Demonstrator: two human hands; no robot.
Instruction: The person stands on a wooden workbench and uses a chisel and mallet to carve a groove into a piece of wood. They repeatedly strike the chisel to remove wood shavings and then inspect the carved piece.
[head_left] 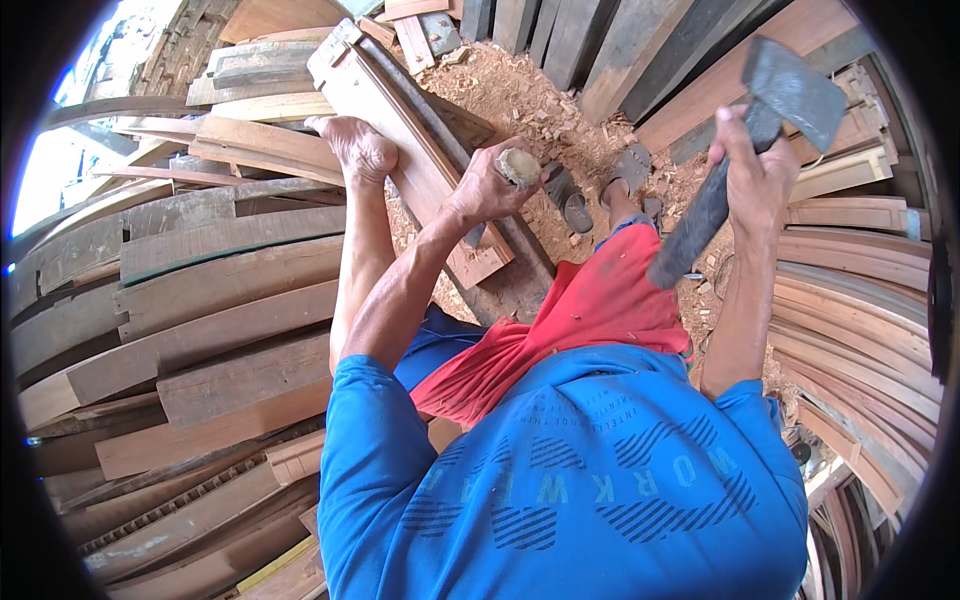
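Fingers of the left hand (490, 188) are wrapped around a chisel-like tool (518, 167), its pale round butt facing up and a short grey stretch of blade showing below the fist, over the near end of a light wooden board (435, 175). The right hand (755, 185) grips the dark handle of a hatchet-like tool (702, 212), raised well apart from the board. Along the board's right edge runs a darker beam (528, 248); the bare left foot (368, 152) is at its left edge. Between the two hands is open room above wood shavings (575, 110) and a loose sandal (572, 205). Most of the left tool's handle is hidden in the fist, where its blade meets the wood cannot be made out, and the stacked planks (230, 260) at left are cut off by the dark rim.
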